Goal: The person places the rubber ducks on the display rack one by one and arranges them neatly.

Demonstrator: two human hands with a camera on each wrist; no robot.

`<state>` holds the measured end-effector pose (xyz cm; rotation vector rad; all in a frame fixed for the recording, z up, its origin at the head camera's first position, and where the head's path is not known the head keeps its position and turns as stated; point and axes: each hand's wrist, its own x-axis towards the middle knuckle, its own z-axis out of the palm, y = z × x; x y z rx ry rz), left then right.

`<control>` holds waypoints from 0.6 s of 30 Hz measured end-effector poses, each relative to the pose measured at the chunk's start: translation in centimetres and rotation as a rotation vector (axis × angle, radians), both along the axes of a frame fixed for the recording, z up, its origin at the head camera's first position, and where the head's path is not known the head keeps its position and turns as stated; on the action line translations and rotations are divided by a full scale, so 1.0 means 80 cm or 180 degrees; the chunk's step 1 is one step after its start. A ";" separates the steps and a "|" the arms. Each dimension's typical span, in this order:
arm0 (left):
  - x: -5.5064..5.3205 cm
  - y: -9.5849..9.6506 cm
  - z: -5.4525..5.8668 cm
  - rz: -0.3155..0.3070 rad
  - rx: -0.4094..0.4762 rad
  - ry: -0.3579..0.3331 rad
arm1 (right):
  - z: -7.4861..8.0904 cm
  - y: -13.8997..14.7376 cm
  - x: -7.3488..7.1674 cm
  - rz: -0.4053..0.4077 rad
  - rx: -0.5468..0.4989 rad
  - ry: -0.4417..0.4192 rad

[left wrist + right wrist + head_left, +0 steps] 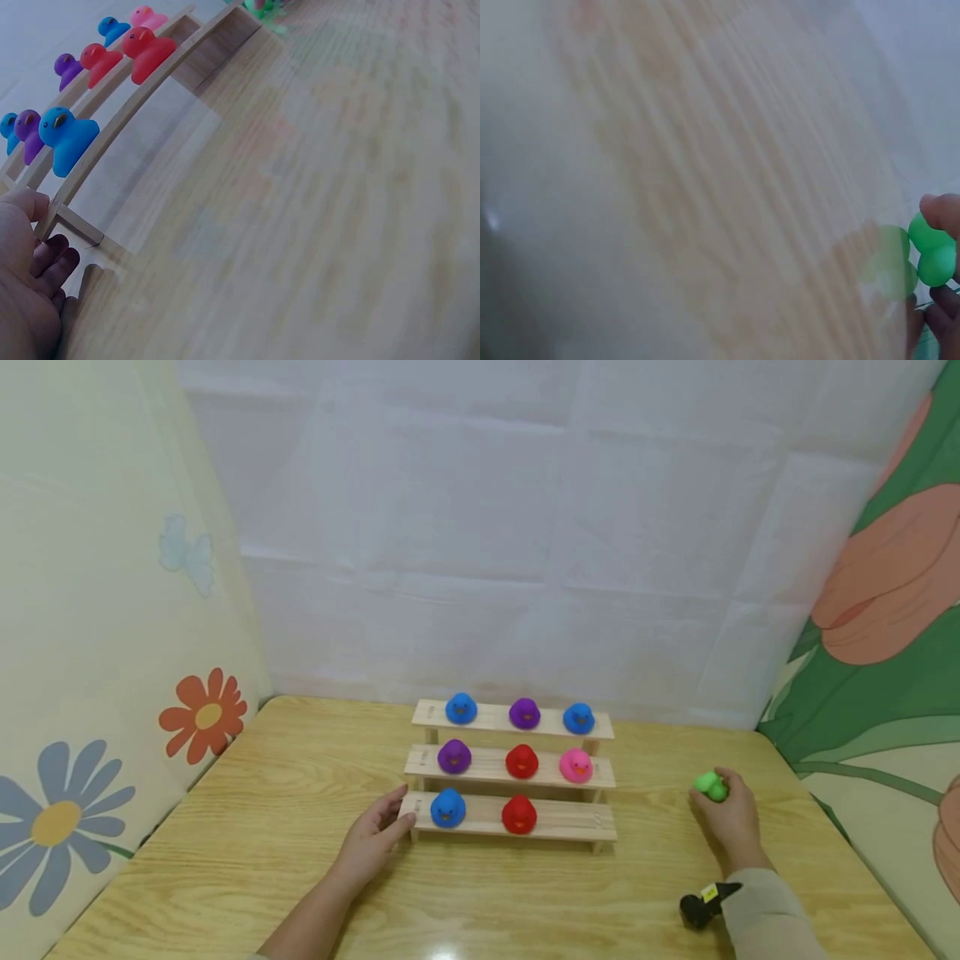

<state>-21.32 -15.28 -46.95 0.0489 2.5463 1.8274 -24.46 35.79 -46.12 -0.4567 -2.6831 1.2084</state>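
Note:
A three-tier wooden display stand (558, 814) stands near the middle of the table with small rubber ducks on its steps. My left hand (372, 835) holds the left end of the lowest step, thumb at the top edge and fingers around the end. Closest to that hand sits a blue duck (447, 808), with a red duck (519, 815) farther right on the same step. Off to the right of the stand, my right hand (731, 814) pinches a bright green rubber duck (934, 251) between thumb and fingers, close over the table.
The middle step carries a purple duck (454, 757), a red duck (522, 762) and a pink duck (576, 766). On the top step are two blue ducks and a purple duck (525, 714). A white cloth (480, 527) hangs behind the table (315, 752); flowered cloths flank it.

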 end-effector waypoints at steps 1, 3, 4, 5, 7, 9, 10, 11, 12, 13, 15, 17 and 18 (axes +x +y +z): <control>0.000 0.000 0.000 -0.0001 0.0006 -0.0003 | 0.001 0.000 0.000 0.0015 0.0009 -0.0003; 0.000 0.000 0.000 0.0002 0.0008 -0.0006 | 0.002 0.000 0.000 0.0050 0.0034 -0.0012; 0.000 0.000 0.000 0.0002 0.0005 -0.0005 | 0.003 -0.001 0.001 0.0062 0.0048 -0.0015; 0.000 0.000 0.000 0.0000 0.0000 -0.0004 | 0.004 -0.001 0.001 0.0073 0.0061 -0.0016; 0.000 0.001 0.000 0.0002 -0.0018 0.0008 | 0.005 -0.001 0.002 0.0093 0.0086 -0.0016; 0.000 0.001 0.000 0.0003 -0.0026 0.0014 | 0.005 -0.001 0.002 0.0101 0.0105 -0.0029; 0.000 0.001 0.000 0.0003 -0.0031 0.0017 | 0.005 -0.001 0.002 0.0103 0.0112 -0.0038; 0.000 0.001 0.000 0.0000 -0.0035 0.0018 | 0.005 -0.001 0.002 0.0105 0.0117 -0.0045; 0.000 0.001 0.000 0.0000 -0.0033 0.0020 | 0.004 -0.001 0.003 0.0100 0.0124 -0.0050; 0.000 0.001 0.000 -0.0004 -0.0034 0.0017 | 0.003 -0.001 0.003 0.0094 0.0128 -0.0057; 0.000 0.001 0.000 -0.0007 -0.0030 0.0008 | 0.003 -0.002 0.004 0.0078 0.0137 -0.0051; 0.000 0.001 0.000 -0.0010 -0.0035 0.0005 | 0.003 -0.003 0.004 0.0064 0.0143 -0.0039; -0.001 0.001 0.001 -0.0009 -0.0034 0.0007 | 0.004 -0.004 0.004 0.0057 0.0142 -0.0038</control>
